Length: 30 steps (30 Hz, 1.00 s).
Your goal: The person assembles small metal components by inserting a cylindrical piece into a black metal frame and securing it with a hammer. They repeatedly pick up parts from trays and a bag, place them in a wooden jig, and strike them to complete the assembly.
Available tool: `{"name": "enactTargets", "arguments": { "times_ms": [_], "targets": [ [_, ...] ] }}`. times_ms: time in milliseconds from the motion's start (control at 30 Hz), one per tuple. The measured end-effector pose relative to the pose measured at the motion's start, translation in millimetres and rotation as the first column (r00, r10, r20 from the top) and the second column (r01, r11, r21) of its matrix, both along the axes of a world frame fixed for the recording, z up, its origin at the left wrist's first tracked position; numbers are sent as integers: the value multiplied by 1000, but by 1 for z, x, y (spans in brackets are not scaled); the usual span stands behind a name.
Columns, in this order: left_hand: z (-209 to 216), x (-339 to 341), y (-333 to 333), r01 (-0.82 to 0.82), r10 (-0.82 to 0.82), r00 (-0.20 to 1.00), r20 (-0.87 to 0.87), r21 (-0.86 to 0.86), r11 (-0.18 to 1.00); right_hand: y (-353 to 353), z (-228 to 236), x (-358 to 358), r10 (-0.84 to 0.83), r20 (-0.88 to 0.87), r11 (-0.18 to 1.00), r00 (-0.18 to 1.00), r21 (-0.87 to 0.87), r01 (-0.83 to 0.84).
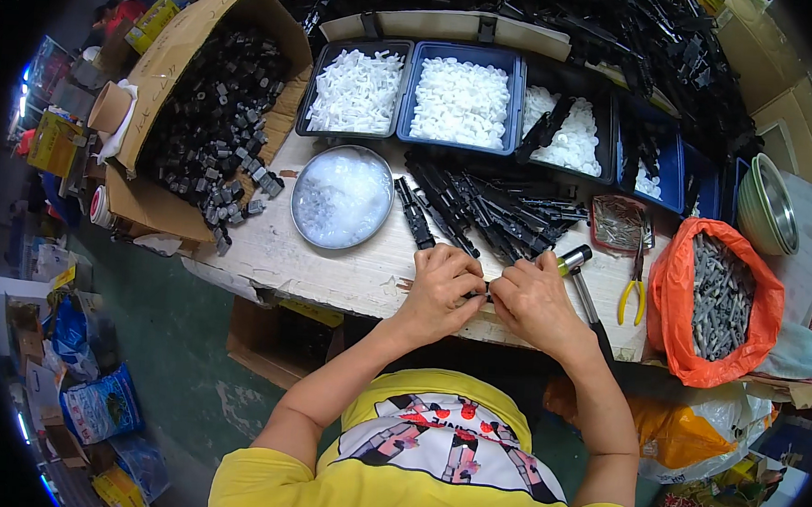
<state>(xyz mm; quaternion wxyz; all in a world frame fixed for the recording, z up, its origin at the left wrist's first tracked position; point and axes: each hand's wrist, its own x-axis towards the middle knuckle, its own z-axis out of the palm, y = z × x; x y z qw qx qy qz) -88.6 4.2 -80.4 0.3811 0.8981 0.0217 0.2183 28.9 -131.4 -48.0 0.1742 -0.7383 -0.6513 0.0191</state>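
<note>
At the table's front edge, my left hand (441, 291) and my right hand (533, 298) are closed close together on a small dark part (488, 294). The fingers cover most of it, so its shape cannot be made out. Just beyond my fingers lies a pile of long black plastic parts (492, 212), with one black part (414, 214) set apart at its left. Beside my right hand rests a hammer (574, 259) with a dark handle. To the left stands a round metal dish (342, 197) of small whitish, translucent pieces.
Blue bins of white plastic pieces (460, 99) line the back. A cardboard box (171, 63) spills dark blocks at left. At right are yellow-handled pliers (633, 302), a small tray of metal pins (620, 222), an orange bag (666, 288) of grey parts and stacked bowls (770, 206).
</note>
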Motion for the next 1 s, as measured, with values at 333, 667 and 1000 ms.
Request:
{"name": "enactTargets", "arguments": {
  "times_ms": [333, 667, 1000],
  "targets": [
    [-4, 2, -2, -1, 0, 1000, -20, -82, 997, 1, 4, 5, -17, -160, 1000, 987, -24, 13],
    [1, 6, -9, -14, 20, 998, -66, 91, 996, -106, 30, 78, -642, -297, 645, 707, 290, 707],
    [6, 3, -6, 66, -52, 995, -81, 183, 981, -237, 4, 129, -931, 234, 292, 280, 17, 956]
  ]
}}
